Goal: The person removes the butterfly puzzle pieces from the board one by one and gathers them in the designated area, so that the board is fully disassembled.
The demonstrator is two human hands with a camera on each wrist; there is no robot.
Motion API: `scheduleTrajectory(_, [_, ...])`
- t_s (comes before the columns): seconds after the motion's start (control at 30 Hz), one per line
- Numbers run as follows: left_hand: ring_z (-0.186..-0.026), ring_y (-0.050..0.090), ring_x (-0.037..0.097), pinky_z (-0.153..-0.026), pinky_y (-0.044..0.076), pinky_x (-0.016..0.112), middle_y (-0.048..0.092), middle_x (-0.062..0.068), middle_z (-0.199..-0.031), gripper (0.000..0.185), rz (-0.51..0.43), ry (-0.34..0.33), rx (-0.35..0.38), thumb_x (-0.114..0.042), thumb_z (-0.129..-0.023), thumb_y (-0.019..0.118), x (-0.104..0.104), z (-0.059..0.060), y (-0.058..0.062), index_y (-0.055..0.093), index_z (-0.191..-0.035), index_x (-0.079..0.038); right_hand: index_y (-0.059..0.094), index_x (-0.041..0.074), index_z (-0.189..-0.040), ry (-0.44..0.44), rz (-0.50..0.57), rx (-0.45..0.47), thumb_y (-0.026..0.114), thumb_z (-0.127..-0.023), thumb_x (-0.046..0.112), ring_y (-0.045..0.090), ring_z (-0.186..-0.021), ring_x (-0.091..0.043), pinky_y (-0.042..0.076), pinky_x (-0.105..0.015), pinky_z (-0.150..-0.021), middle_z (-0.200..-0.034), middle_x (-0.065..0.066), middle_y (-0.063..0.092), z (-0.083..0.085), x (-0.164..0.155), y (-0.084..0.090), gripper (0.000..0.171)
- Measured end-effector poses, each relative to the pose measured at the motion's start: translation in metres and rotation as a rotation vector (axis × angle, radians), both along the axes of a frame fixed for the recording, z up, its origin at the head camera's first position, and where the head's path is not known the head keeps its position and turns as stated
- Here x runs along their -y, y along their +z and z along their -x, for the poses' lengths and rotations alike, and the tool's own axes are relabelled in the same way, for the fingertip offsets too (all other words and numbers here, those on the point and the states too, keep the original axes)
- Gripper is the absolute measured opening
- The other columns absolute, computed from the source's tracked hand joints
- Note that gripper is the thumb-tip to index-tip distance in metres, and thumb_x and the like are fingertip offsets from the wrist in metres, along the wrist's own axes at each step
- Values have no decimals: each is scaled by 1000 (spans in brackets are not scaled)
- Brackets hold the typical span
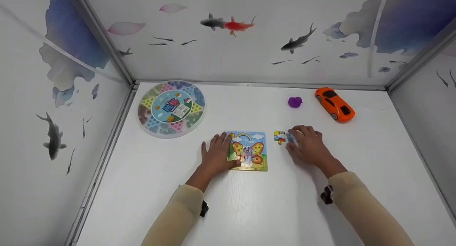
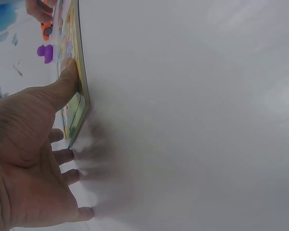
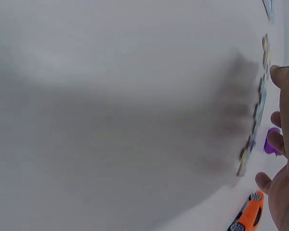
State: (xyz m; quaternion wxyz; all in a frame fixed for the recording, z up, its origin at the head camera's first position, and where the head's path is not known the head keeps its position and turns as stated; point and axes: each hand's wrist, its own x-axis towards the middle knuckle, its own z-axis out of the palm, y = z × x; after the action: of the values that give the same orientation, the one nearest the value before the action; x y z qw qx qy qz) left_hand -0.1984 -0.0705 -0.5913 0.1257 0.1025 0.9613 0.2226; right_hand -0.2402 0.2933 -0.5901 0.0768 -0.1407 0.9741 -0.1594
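- Cardboard, by the look of it: the puzzle board (image 1: 248, 151) lies flat on the white worktop (image 1: 249, 210), thin, stiff and probably light.
- Left hand (image 1: 216, 156) rests on the board's left edge, fingers (image 2: 70, 79) nearly straight, thumb pressing the rim; it grips nothing.
- Right hand (image 1: 308, 145) lies just right of the board, fingers loosely spread over loose puzzle pieces (image 1: 282, 136); whether they pinch one, I cannot tell.
- Such flat pieces likely slide easily; best lifted by an edge.
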Motion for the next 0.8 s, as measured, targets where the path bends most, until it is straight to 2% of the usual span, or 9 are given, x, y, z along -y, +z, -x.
scheduleTrajectory(0.17, [-171,23,38,-132,15,78,28,10,-184,104,7,-6,-5,-60,-94,82,1,1,0,34,-175,-15,62,17,-156,54,37,-47,72,-107,41,46,-151,-42,33,-78,-124,-158,-12,56,-1,40,0,56])
scheduleTrajectory(0.43, [-170,25,39,-133,16,77,31,10,-182,104,18,-9,-8,-60,-92,85,3,5,2,37,-173,-16,71,23,-146,218,55,-114,72,-108,42,53,-142,-38,38,-75,-120,-149,-9,61,-1,104,-3,44])
scheduleTrajectory(0.6, [-170,25,38,-134,17,75,31,8,-182,105,44,-11,5,-64,-91,83,3,7,3,36,-174,-19,70,25,-148,276,56,-91,68,-109,47,52,-142,-36,38,-73,-121,-149,-8,61,-4,134,-3,45])
scheduleTrajectory(0.8, [-168,27,36,-134,18,75,32,7,-182,105,49,-9,2,-63,-90,85,2,6,3,37,-173,-21,69,27,-149,299,65,-53,67,-110,44,50,-140,-33,37,-72,-121,-147,-7,58,-9,156,-5,43])
